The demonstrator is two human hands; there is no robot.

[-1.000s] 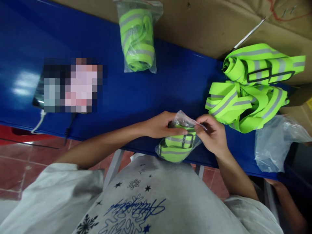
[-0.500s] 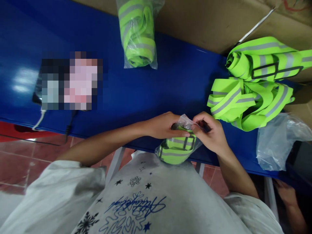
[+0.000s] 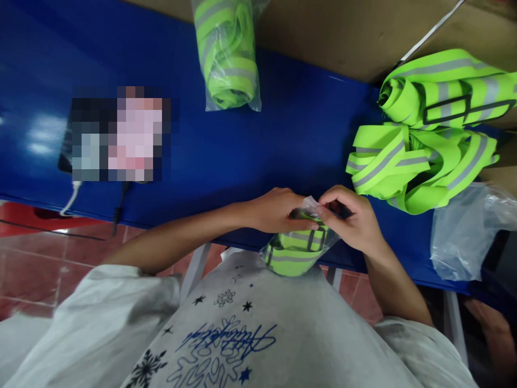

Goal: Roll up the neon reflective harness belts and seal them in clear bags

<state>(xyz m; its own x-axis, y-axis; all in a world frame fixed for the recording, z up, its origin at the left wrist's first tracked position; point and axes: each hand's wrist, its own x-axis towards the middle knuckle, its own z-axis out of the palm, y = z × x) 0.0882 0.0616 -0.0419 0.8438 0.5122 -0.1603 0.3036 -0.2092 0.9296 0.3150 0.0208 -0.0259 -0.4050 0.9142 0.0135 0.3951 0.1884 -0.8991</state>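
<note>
A clear plastic bag (image 3: 297, 245) stuffed with a folded neon-green reflective vest sits at the near edge of the blue table (image 3: 258, 145), against my shirt. My left hand (image 3: 278, 210) is closed on the bag's top from the left. My right hand (image 3: 351, 221) pinches the same bag mouth from the right, fingers curled. The two hands almost meet over the opening.
Another bagged vest (image 3: 228, 54) lies at the table's far side. Loose neon-green vests (image 3: 428, 129) are piled at the right, with empty clear bags (image 3: 464, 231) below them. A blurred device with cables (image 3: 117, 134) sits left. Cardboard (image 3: 343, 32) lies behind.
My right fingers have closed in toward my left hand, folding the bag's flap down. The bag stays at the table edge; the view has shifted slightly.
</note>
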